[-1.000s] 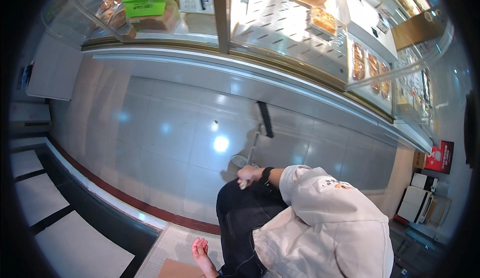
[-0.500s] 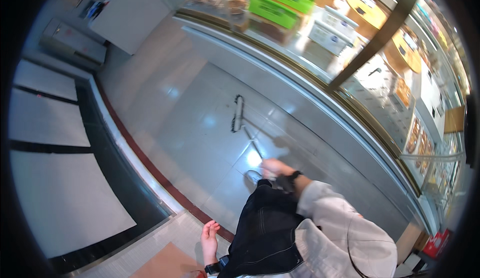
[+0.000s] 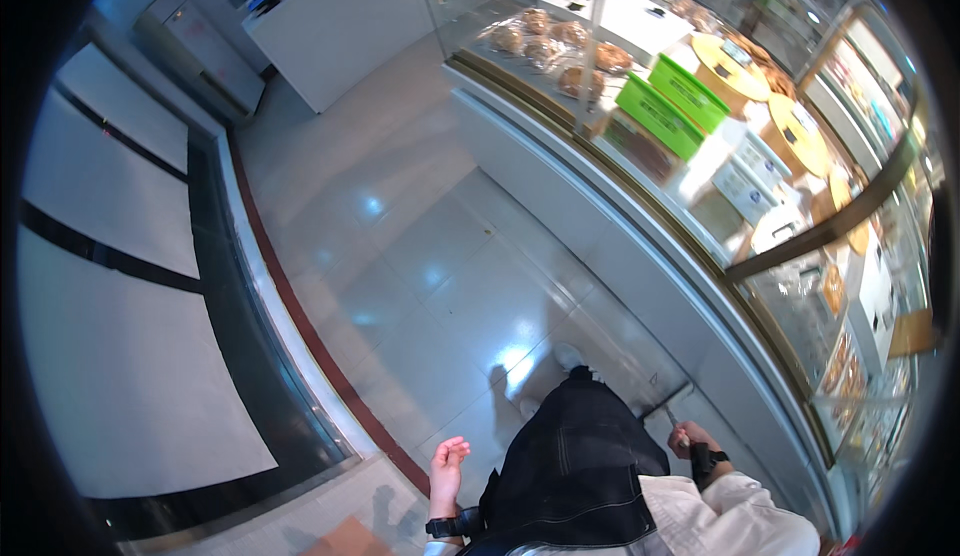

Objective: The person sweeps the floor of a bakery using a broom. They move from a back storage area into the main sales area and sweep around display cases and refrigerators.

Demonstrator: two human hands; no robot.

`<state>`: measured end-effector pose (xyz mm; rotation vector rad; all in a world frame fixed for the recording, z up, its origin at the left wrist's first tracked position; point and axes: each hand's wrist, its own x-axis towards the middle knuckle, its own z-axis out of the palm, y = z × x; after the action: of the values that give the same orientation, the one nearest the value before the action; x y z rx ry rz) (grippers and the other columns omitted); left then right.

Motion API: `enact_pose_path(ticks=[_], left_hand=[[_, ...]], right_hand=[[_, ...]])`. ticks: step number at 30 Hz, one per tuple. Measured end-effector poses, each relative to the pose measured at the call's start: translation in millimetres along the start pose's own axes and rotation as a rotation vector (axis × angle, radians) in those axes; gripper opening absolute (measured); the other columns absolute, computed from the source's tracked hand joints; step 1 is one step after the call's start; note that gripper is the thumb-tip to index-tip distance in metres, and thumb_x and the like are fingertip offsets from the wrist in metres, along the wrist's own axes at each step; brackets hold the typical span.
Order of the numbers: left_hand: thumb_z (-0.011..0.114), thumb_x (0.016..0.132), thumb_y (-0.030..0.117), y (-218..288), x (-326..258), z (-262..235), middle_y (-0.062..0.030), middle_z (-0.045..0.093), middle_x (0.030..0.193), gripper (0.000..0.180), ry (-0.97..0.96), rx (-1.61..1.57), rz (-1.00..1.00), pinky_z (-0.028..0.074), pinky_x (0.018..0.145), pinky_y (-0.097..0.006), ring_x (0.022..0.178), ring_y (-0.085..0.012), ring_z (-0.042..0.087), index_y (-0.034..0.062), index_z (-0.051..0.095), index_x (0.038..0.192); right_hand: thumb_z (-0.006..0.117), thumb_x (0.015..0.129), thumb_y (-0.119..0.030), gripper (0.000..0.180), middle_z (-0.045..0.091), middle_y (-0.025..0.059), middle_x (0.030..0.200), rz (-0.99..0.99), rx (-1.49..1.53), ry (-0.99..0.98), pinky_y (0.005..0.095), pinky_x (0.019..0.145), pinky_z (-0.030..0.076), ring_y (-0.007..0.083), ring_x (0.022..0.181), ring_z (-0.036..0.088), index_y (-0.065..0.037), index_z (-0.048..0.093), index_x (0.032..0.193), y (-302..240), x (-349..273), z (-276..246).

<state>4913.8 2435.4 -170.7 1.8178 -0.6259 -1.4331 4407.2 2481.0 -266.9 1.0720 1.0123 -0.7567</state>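
Note:
My right hand (image 3: 684,438) is closed around the handle of a floor mop at my right side. The mop's narrow whitish head (image 3: 668,399) is low by the base of the display counter, just beyond that hand; much of the handle is hidden. To the left, my left hand (image 3: 449,466) is raised with fingers loosely bent and nothing in it. Between the two hands hangs my black apron (image 3: 570,456). A pale shoe (image 3: 568,356) shows on the tiled floor (image 3: 420,266) beyond its hem.
A glass display counter (image 3: 640,216) with wrapped bread, green boxes (image 3: 660,116) and round wooden stands runs along my right. White panels (image 3: 130,386) above a red-brown floor strip (image 3: 300,326) line the left. Farther off are a white counter (image 3: 350,26) and a pale cabinet (image 3: 200,51).
My right hand has drawn the mop back from the middle of the floor to my right side. The view has shifted, and my left hand stays raised and empty.

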Motion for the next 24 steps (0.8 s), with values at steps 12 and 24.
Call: enact_pose_path(ticks=[12,24], left_hand=[[0.047,0.09,0.025,-15.7,-17.1,14.7,-0.0078,0.061,0.09,0.023,0.246,-0.466,0.126,0.047,0.073,-0.028,0.083,-0.016,0.059,0.005,0.054,0.1],[0.043,0.092,0.023,20.3,-95.5,129.3,-0.0125,0.057,0.106,0.032,0.649,-0.353,-0.301,0.044,0.085,-0.031,0.093,-0.0222,0.057,0.0003,0.05,0.113]], right_hand=[[0.04,0.082,-0.01,0.017,0.057,0.0089,0.072,-0.291,-0.969,-0.154,0.03,0.045,0.045,0.0194,0.055,0.056,-0.003,0.054,0.078,101.8,202.1,407.2],[0.053,0.073,-0.014,0.011,0.055,0.0056,0.061,-0.48,-1.942,-0.579,0.0303,0.049,0.041,0.0176,0.054,0.052,-0.007,0.057,0.066,136.4,234.4,688.3]])
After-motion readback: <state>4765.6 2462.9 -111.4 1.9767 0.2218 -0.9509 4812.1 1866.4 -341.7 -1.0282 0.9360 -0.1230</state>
